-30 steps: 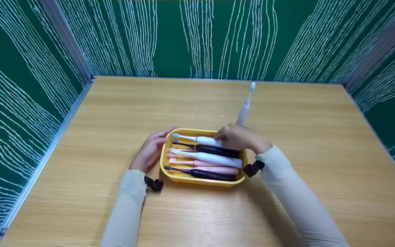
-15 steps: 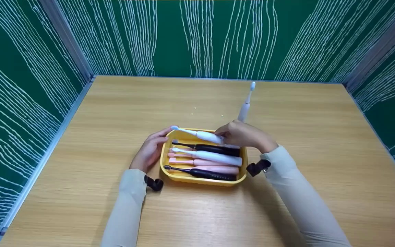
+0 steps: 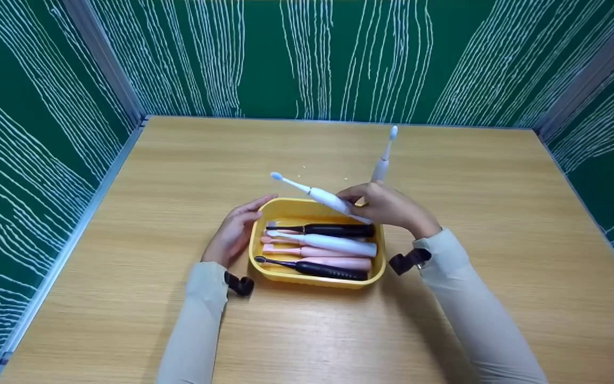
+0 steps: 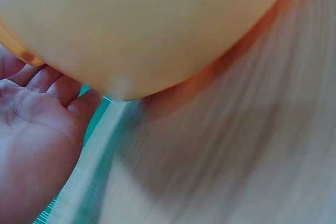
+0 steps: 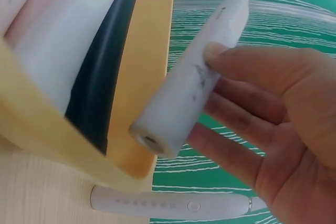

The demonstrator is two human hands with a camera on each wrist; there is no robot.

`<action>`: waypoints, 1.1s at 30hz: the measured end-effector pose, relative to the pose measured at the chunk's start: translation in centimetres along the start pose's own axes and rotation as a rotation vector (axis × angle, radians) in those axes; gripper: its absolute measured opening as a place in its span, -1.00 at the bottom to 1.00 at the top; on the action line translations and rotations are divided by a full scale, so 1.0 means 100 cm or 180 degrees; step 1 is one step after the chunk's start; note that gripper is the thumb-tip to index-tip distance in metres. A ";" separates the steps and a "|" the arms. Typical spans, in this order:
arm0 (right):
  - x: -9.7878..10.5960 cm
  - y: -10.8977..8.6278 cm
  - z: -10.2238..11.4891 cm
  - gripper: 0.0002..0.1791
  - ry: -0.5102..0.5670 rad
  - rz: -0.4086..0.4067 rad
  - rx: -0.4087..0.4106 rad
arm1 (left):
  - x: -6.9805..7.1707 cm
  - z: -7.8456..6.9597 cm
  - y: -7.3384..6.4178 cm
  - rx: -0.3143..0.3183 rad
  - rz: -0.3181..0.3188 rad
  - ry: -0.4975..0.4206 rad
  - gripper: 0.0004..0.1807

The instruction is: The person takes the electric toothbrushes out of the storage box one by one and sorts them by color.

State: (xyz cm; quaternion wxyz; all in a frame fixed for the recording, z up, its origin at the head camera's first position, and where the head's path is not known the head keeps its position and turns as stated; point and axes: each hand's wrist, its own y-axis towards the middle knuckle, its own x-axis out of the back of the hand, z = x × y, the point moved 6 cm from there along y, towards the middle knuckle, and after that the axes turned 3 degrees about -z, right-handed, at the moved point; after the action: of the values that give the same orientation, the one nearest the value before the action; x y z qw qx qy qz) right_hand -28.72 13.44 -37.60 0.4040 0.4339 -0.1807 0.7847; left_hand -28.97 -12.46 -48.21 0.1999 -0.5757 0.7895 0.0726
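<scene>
My right hand (image 3: 392, 208) pinches a white electric toothbrush (image 3: 328, 199) by its handle, between thumb and fingers. Its brush head points up and left, and its base overlaps the back right of a yellow plastic basket (image 3: 315, 284). Dark marks show on that handle in the right wrist view. My left hand (image 3: 232, 234) rests against the basket's left end, fingers extended along the back corner and fingertips at the rim. Inside lie a black toothbrush (image 3: 339, 230), a white toothbrush (image 3: 341, 245), pink toothbrushes (image 3: 320, 252) and another black toothbrush (image 3: 331, 270), side by side.
Behind my right hand another white toothbrush (image 3: 381, 168) lies on the wooden table (image 3: 211, 160), its head toward the back. A few white specks (image 3: 303, 167) dot the tabletop. Green panels (image 3: 264, 64) with white lines border the back and sides.
My right hand has lifted the white toothbrush out of the basket's back row, up and slightly right, with its head tilting upward. My left hand has stayed at the basket.
</scene>
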 end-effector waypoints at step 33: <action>0.022 -0.026 -0.032 -0.62 0.0620 -0.1298 0.0136 | 0.000 0.000 0.000 0.0028 0.0000 -0.0014 -0.48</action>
State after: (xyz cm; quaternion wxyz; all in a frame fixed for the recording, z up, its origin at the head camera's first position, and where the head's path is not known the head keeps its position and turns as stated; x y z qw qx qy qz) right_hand -29.00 18.08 -37.76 0.5606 0.3921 -0.0327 0.7287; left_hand -28.99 -12.43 -48.20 0.2042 -0.5747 0.7893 0.0703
